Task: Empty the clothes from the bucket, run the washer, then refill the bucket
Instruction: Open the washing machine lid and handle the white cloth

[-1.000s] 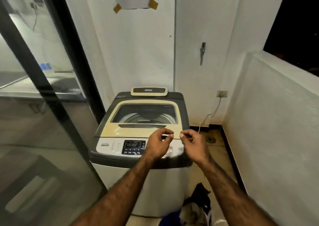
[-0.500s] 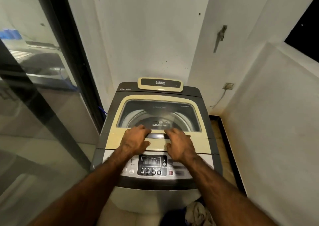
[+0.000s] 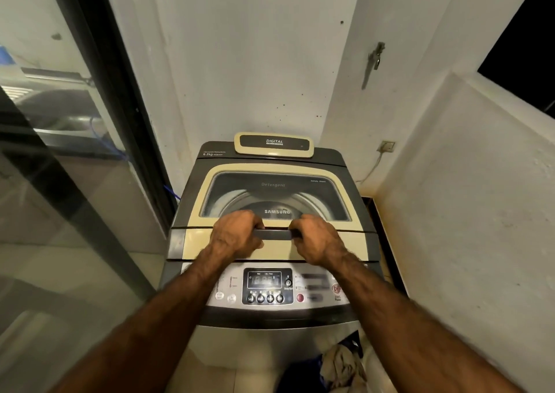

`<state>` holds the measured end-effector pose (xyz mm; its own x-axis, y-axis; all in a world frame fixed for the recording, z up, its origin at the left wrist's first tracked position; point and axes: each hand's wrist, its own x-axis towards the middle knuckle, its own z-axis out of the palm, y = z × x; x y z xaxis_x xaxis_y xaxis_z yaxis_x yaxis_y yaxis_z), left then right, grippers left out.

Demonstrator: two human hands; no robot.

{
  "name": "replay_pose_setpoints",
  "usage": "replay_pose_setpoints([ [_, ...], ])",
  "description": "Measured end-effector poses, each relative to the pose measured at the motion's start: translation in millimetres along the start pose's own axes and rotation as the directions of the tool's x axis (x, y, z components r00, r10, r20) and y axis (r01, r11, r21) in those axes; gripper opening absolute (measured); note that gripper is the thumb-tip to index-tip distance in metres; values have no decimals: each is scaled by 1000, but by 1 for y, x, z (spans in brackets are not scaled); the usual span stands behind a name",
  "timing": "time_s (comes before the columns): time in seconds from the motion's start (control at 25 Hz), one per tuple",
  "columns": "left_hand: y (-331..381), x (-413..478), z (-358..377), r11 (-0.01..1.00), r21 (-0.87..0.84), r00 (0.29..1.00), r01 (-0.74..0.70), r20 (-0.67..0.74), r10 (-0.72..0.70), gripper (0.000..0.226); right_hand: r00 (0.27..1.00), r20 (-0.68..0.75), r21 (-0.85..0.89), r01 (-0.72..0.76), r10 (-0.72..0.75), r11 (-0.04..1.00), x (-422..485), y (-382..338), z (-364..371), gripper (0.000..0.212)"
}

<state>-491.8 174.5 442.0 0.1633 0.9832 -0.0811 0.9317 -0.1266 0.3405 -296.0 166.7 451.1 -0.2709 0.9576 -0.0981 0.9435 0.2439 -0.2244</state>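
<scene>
Gripping the dark handle (image 3: 274,234) of the washer (image 3: 240,347), the left hand (image 3: 237,235) and the right hand (image 3: 318,239) curl their fingers under it side by side; half a second ago they lay flatter. The lid (image 3: 207,188) is down. The control panel (image 3: 270,286) sits at six o'clock from the hands. The clothes (image 3: 339,365) lie heaped at five o'clock, by the washer's foot.

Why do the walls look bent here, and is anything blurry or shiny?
Head view: the wide-angle lens bows the door frame and walls; the glass door shows hazy reflections; control panel labels are smeared; the left hand and right hand on the lid handle look sharp.
</scene>
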Motion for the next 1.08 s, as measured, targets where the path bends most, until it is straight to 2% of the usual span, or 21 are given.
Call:
replay_pose_setpoints([
  [0.2, 14, -10, -34, 999, 4, 987, -32, -157, 32, 31, 990, -127, -9, 66, -66, 998, -7, 0, -33, 13],
  [0.44, 34, -4, -86, 993, 86, 928, -74, -358, 101, 31, 934, -343, -110, 62, -97, 992, -1, -6, -80, 24],
  [0.72, 37, 18, -105, 986, 141, 866, -89, -478, 146, 31, 890, -446, -161, 28, -98, 986, 17, -12, -102, 26],
  [0.88, 34, 38, -113, 973, 214, 821, -84, -538, 190, 28, 899, -433, -181, -10, -71, 983, 38, -14, -116, 29],
  [1.08, 32, 70, -115, 973, 213, 803, -92, -562, 199, 27, 883, -467, -198, -45, -54, 979, 67, -11, -123, 31],
])
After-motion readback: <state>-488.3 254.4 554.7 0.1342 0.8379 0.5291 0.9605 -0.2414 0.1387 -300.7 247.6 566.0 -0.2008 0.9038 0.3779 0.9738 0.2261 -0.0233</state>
